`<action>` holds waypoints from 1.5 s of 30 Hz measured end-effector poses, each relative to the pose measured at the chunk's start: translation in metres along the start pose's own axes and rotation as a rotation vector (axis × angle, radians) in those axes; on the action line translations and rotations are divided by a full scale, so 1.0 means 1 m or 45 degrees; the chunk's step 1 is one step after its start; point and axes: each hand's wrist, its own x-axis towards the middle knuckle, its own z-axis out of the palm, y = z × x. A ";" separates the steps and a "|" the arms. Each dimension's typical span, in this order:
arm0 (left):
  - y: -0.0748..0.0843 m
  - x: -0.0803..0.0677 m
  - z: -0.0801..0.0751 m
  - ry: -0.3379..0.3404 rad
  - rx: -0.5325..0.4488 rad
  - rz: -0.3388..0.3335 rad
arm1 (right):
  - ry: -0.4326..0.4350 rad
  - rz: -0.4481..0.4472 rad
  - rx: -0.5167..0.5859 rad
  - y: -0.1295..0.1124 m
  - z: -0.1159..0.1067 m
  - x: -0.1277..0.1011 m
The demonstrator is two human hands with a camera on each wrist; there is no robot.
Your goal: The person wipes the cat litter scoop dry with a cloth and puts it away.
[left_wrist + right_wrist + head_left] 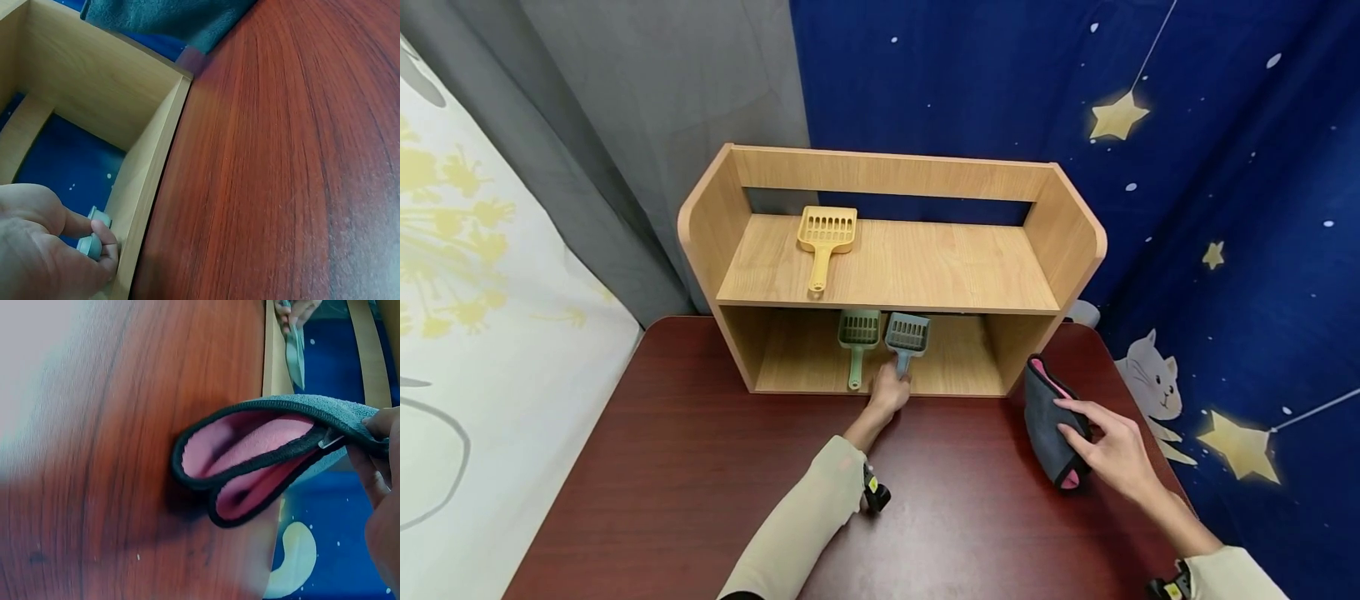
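Observation:
On the lower shelf, my left hand [890,392] grips the handle of a blue-grey litter scoop [908,333], whose slotted head points to the back. A green litter scoop [859,329] lies just left of it, handle toward the front. On the upper shelf is a yellow litter scoop [828,229]. At the right, my right hand [1120,454] pinches a folded cloth [1047,425], dark grey outside, pink inside, with black edging. The right wrist view shows the pink folds of the cloth [250,437] hanging over the tabletop, thumb and fingers at its upper end.
A two-tier wooden shelf [895,304] stands at the back of the dark red table [700,500]. Behind it hang a grey curtain [670,83] and a blue star-patterned curtain [962,75]. A white patterned cloth [490,333] hangs at the left.

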 end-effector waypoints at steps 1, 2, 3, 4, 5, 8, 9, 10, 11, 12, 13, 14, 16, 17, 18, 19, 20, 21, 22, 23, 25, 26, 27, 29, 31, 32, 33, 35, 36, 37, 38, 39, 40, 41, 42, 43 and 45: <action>-0.005 0.003 0.005 0.008 0.016 -0.020 | -0.004 0.000 0.010 -0.001 0.003 0.000; -0.003 0.004 0.006 0.004 0.005 -0.055 | -0.014 0.011 0.016 -0.002 0.005 0.000; 0.000 0.004 0.006 0.003 -0.009 -0.084 | -0.017 0.006 0.023 -0.003 0.008 0.000; -0.002 0.005 0.009 0.013 -0.014 -0.086 | -0.020 0.000 0.038 -0.004 0.012 0.000; 0.000 0.004 0.010 0.022 -0.018 -0.084 | -0.022 -0.013 0.052 -0.005 0.015 0.001; 0.009 0.000 0.009 0.055 -0.034 -0.046 | -0.037 -0.067 0.086 -0.007 0.028 0.002; 0.010 0.000 0.010 0.061 -0.033 -0.030 | -0.045 -0.090 0.094 -0.008 0.033 0.002; 0.010 -0.001 0.011 0.066 -0.027 -0.014 | -0.060 -0.099 0.097 -0.009 0.038 0.002; 0.009 0.000 0.013 0.067 -0.030 -0.006 | -0.080 -0.102 0.094 -0.010 0.043 0.002; 0.009 0.000 0.013 0.065 -0.033 0.001 | -0.104 -0.103 0.094 -0.011 0.048 0.001; 0.009 0.000 0.014 0.061 -0.041 0.004 | -0.124 -0.110 0.088 -0.012 0.053 0.001; 0.007 0.001 0.016 0.057 -0.052 0.004 | -0.148 -0.111 0.084 -0.013 0.058 0.000; 0.006 0.001 0.017 0.041 -0.053 0.000 | -0.190 -0.117 0.070 -0.015 0.067 -0.003; 0.006 0.001 0.016 0.034 -0.051 -0.002 | -0.210 -0.126 0.061 -0.015 0.072 -0.004; 0.007 0.001 0.015 0.022 -0.045 -0.009 | -0.224 -0.141 0.052 -0.016 0.077 -0.006; 0.009 0.000 0.014 0.007 -0.043 -0.021 | -0.236 -0.156 0.047 -0.017 0.081 -0.007; 0.011 -0.001 0.011 -0.010 -0.039 -0.033 | -0.253 -0.161 0.042 -0.018 0.085 -0.009; 0.011 -0.001 0.010 -0.025 -0.023 -0.039 | -0.266 -0.167 0.034 -0.019 0.089 -0.010; 0.016 -0.002 0.006 -0.045 -0.020 -0.052 | -0.277 -0.174 0.024 -0.020 0.093 -0.011; 0.020 -0.004 0.002 -0.063 -0.027 -0.067 | -0.288 -0.178 0.013 -0.020 0.096 -0.012; 0.027 -0.008 -0.005 -0.100 -0.053 -0.098 | -0.305 -0.178 -0.003 -0.022 0.102 -0.014; 0.030 -0.009 -0.008 -0.115 -0.051 -0.107 | -0.313 -0.176 -0.019 -0.023 0.105 -0.015; 0.033 -0.010 -0.010 -0.128 -0.052 -0.112 | -0.319 -0.181 -0.034 -0.024 0.107 -0.015; 0.037 -0.012 -0.014 -0.150 -0.069 -0.127 | -0.330 -0.210 -0.073 -0.027 0.110 -0.016; 0.033 -0.011 -0.013 -0.150 -0.037 -0.109 | -0.356 -0.247 -0.122 -0.030 0.113 -0.017; 0.029 -0.009 -0.010 -0.144 -0.016 -0.097 | -0.370 -0.272 -0.149 -0.032 0.114 -0.017; 0.028 -0.008 -0.010 -0.144 -0.018 -0.092 | -0.387 -0.295 -0.172 -0.033 0.115 -0.017; 0.022 -0.004 -0.007 -0.145 -0.008 -0.087 | -0.425 -0.328 -0.202 -0.038 0.116 -0.018; 0.018 -0.002 -0.005 -0.147 0.001 -0.083 | -0.442 -0.334 -0.210 -0.040 0.116 -0.018; 0.014 0.000 -0.002 -0.149 0.006 -0.080 | -0.452 -0.336 -0.214 -0.042 0.117 -0.018; 0.012 0.001 -0.001 -0.166 -0.011 -0.089 | -0.457 -0.337 -0.216 -0.044 0.117 -0.019; 0.009 0.002 0.000 -0.179 -0.024 -0.089 | -0.455 -0.336 -0.216 -0.046 0.118 -0.019; 0.005 0.004 0.003 -0.182 -0.023 -0.083 | -0.448 -0.333 -0.218 -0.048 0.118 -0.020; 0.000 0.006 0.006 -0.185 -0.024 -0.078 | -0.438 -0.332 -0.217 -0.050 0.118 -0.021; -0.003 0.008 0.008 -0.190 -0.022 -0.069 | -0.427 -0.330 -0.219 -0.051 0.119 -0.022; -0.006 0.009 0.009 -0.191 -0.026 -0.061 | -0.416 -0.333 -0.220 -0.052 0.119 -0.023; -0.008 0.010 0.009 -0.184 -0.018 -0.041 | -0.403 -0.342 -0.221 -0.053 0.121 -0.025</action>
